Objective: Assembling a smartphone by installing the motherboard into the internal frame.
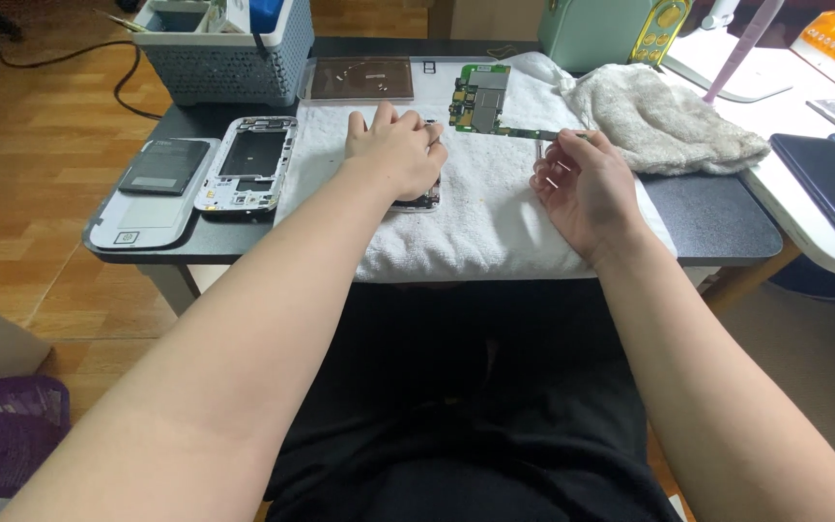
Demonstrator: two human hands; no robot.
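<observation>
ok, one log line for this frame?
left hand: pressing phone body on towel | right hand: holding circuit board above towel | phone frame: left, untouched

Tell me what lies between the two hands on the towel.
Only bare white towel separates the left hand from the right hand in the head view; the green circuit board sits farther back.

The white towel [495, 208] is looking like soft, nubby terry cloth, and the grey rag [664, 121] beside it is looking rougher and fuzzier. The green board [480, 97] is showing dull metal shields. The phone frame [251, 164] is reading as silvery plastic, the basket [224, 63] as matt grey plastic, the floor [41, 145] as glossy wood.
</observation>
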